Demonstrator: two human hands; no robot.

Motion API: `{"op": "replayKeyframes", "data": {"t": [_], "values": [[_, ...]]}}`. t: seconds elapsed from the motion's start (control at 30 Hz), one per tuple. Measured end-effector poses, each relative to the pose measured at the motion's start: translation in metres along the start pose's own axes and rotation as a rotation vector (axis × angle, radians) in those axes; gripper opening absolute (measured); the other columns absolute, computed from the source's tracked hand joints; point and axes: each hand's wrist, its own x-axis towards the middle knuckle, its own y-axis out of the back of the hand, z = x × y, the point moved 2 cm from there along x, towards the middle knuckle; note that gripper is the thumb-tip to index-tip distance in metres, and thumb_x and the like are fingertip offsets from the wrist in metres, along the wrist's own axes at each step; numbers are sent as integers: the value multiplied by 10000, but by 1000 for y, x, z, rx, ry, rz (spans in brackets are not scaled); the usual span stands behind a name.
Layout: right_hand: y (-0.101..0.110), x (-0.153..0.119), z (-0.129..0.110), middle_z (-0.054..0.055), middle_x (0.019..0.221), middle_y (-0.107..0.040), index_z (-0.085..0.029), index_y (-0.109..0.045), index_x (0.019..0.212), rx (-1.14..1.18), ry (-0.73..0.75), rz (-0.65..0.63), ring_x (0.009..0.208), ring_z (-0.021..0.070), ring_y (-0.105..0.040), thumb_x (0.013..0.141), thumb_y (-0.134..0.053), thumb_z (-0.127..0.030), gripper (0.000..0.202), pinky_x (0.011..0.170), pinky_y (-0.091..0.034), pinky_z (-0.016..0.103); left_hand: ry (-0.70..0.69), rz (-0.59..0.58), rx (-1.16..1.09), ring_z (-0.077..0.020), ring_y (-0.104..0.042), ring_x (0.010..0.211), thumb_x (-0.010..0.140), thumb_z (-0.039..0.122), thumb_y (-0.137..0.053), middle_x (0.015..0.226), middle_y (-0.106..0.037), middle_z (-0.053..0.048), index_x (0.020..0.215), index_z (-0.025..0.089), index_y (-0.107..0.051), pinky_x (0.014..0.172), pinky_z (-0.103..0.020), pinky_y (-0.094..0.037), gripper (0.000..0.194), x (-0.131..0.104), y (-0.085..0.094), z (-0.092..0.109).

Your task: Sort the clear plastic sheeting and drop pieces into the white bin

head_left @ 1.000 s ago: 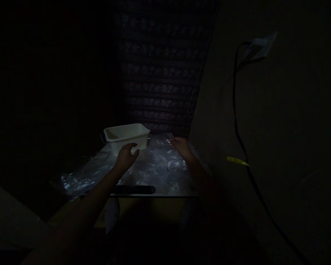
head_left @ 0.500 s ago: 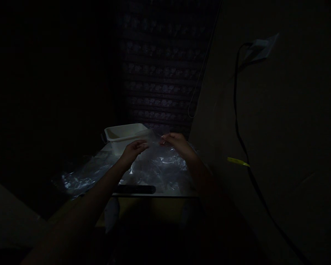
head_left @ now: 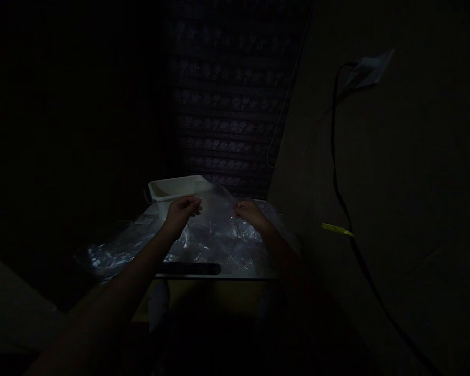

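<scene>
Pinching hands: our left hand and our right hand are both closed, thumb against fingers, seemingly each gripping a thin clear plastic film; the exact edges at our fingertips are too dark to make out.
Film between us: it spans the gap between our hands, lifted over a white-topped counter and partly in front of the right end of a white rectangular plastic tub. We do best with an even, gentle pull from both sides, since such thin plastic would probably crease or tear under a jerk.
Tub: it stands upright at the back left, just beyond our left hand. We should mind that knuckles or film do not catch on its rim.
Loose plastic: a crumpled clear plastic layer covers much of the counter beneath our hands. Clear on clear is easily confused, so we should feel for a single layer.
Black bar: a long dark bar-shaped object lies along the near edge, well apart from our fingers.
Light: very dim; glints help us judge folds.
</scene>
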Motion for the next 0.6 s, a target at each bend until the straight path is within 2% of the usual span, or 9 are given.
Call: {"op": "replayKeyframes", "data": {"t": [0.1,0.17,0.23,0.37,0.47,0.53,0.6], "values": [[-2,-1,0,-15,520,-515,-132,-520,534,54,13,-25,492,72,-453,549,-486,-197,74,479,-335,194,-11,-16,28,-82,-467,456,529,316,-554,492,-520,18,595,135,-526,452,-202,-333,194,-1,0,2],[-4,-2,-4,-1,600,-543,-133,-540,614,92,75,-60,553,82,-474,537,-510,-231,128,514,-348,200,-22,-34,39,-88,-475,476,531,317,-550,499,-523,15,599,135,-530,460,-204,-337,195,-2,-2,3],[-5,-2,-7,1,603,-543,-131,-541,612,84,141,-56,574,89,-477,541,-508,-250,143,530,-350,202,-28,-36,33,-91,-480,486,532,319,-548,503,-525,14,605,136,-532,464,-205,-341,198,-2,-2,3],[-2,3,-6,-6,509,-508,-126,-515,511,4,90,95,518,90,-460,558,-471,-243,134,502,-339,206,-38,-27,13,-82,-472,464,534,315,-550,498,-520,19,606,135,-529,447,-197,-338,195,-2,-1,3],[4,5,-5,-8,516,-511,-128,-522,535,39,67,158,513,84,-456,557,-466,-241,128,508,-339,202,-31,-23,10,-73,-462,439,531,309,-556,489,-516,20,603,130,-523,431,-192,-335,196,-1,0,2],[7,3,-6,-6,545,-523,-126,-532,574,84,73,136,532,84,-462,549,-486,-257,141,522,-341,200,-12,-16,-3,-75,-469,436,529,312,-560,491,-519,18,610,128,-518,433,-197,-344,206,-2,1,1],[8,0,-7,0,600,-540,-125,-543,630,126,84,42,564,84,-469,544,-508,-281,181,537,-340,199,8,-23,-39,-83,-488,450,531,320,-557,509,-527,16,625,130,-511,448,-207,-362,217,-2,1,0]]}}
